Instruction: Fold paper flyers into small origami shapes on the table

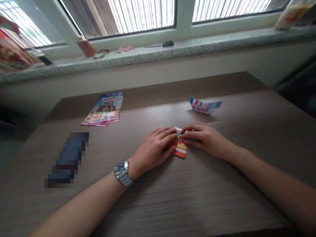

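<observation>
A small folded flyer (181, 152), mostly orange-red with white and yellow print, lies on the table between my two hands. My left hand (154, 146), with a metal watch on its wrist, has its fingertips and thumb on the flyer's left side. From the right, the bent fingers of my right hand (203, 136) hold its upper right edge. Part of the print is hidden under the fingers. Beyond my right hand stands a blue and white paper (203, 106) folded into a boat-like shape.
A stack of printed flyers (105, 110) lies at the back left of the brown table (148, 204). Nearer on the left is a dark, pixelated object (69, 158). Along the stone windowsill (138, 56) are a pinkish bottle-like object (86, 47) and several small things.
</observation>
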The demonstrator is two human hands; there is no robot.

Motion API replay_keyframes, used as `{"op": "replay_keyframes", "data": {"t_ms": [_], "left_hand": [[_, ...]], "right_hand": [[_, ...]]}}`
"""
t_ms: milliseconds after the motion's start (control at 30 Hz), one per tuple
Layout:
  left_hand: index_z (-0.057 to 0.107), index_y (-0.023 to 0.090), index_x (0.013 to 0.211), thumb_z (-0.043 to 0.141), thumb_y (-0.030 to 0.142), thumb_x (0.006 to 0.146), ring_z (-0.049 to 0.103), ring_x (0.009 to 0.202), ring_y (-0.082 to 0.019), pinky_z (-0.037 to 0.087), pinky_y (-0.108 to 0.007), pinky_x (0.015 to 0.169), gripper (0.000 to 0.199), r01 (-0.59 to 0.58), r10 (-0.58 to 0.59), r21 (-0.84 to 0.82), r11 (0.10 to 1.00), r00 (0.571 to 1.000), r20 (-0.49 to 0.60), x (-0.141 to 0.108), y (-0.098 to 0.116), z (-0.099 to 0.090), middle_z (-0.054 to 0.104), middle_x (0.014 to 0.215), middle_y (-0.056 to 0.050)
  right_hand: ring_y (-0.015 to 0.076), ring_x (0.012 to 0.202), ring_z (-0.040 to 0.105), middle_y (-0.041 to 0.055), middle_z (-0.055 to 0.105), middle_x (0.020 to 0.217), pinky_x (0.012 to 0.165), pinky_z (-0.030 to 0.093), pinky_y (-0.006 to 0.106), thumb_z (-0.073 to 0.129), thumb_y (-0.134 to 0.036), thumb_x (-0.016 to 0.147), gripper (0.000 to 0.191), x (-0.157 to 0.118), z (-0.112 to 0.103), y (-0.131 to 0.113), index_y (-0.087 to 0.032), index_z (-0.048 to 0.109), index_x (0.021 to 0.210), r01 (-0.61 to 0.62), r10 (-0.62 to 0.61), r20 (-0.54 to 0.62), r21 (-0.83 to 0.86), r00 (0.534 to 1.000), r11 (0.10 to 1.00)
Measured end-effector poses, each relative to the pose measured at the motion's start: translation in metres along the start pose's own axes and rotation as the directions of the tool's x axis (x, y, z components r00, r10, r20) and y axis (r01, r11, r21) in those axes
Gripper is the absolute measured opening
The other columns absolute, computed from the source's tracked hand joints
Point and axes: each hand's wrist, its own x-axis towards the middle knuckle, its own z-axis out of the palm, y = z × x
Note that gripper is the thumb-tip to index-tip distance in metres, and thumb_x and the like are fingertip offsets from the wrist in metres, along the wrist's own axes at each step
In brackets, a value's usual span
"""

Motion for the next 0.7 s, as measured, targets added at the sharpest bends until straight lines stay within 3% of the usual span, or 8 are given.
{"op": "replay_keyframes", "data": {"t_ms": [133, 267, 467, 700], "left_hand": [[0.057, 0.023, 0.138, 0.055, 0.028, 0.101, 0.057, 0.129, -0.025, 0.039, -0.049, 0.117, 0.037, 0.009, -0.009, 0.016, 1.000, 1.000, -0.010, 0.0013, 0.0024, -0.0027, 0.062, 0.140, -0.007], [0.063, 0.021, 0.132, 0.061, 0.030, 0.097, 0.059, 0.120, -0.027, 0.046, -0.048, 0.109, 0.036, 0.027, -0.026, 0.044, 0.999, 1.000, -0.017, 0.0020, 0.0045, -0.0034, 0.065, 0.128, -0.009], [0.058, 0.020, 0.137, 0.059, 0.025, 0.097, 0.053, 0.134, -0.026, 0.041, -0.047, 0.117, 0.040, 0.009, -0.009, 0.015, 1.000, 1.000, 0.015, 0.0028, 0.0052, 0.0011, 0.055, 0.147, -0.011], [0.058, 0.026, 0.141, 0.057, 0.028, 0.099, 0.055, 0.130, -0.028, 0.045, -0.049, 0.112, 0.042, -0.005, 0.004, 0.056, 0.998, 1.000, 0.027, 0.0040, 0.0073, 0.0004, 0.056, 0.144, -0.010]], "right_hand": [[0.0230, 0.103, 0.066, 0.0096, 0.071, 0.114, 0.091, 0.053, 0.038, 0.059, -0.027, 0.100, 0.019, -0.0006, -0.0031, -0.0020, -0.022, 0.071, 0.114, -0.034, 0.033, 0.009, 0.046, 0.999, 0.998], [0.0221, 0.097, 0.066, 0.0102, 0.069, 0.110, 0.086, 0.054, 0.035, 0.061, -0.024, 0.099, 0.014, -0.0010, -0.0035, -0.0006, -0.019, 0.070, 0.107, -0.100, 0.103, -0.057, 0.053, 0.993, 0.994], [0.0188, 0.083, 0.063, 0.0055, 0.066, 0.094, 0.074, 0.051, 0.031, 0.065, -0.017, 0.094, 0.004, 0.0024, -0.0058, 0.0012, -0.019, 0.068, 0.096, -0.256, 0.261, -0.132, 0.054, 0.956, 0.965], [0.0158, 0.073, 0.060, 0.0026, 0.061, 0.086, 0.067, 0.049, 0.028, 0.069, -0.016, 0.091, 0.006, 0.0066, -0.0041, 0.0026, -0.019, 0.066, 0.085, -0.315, 0.323, -0.140, 0.080, 0.936, 0.946]]}}
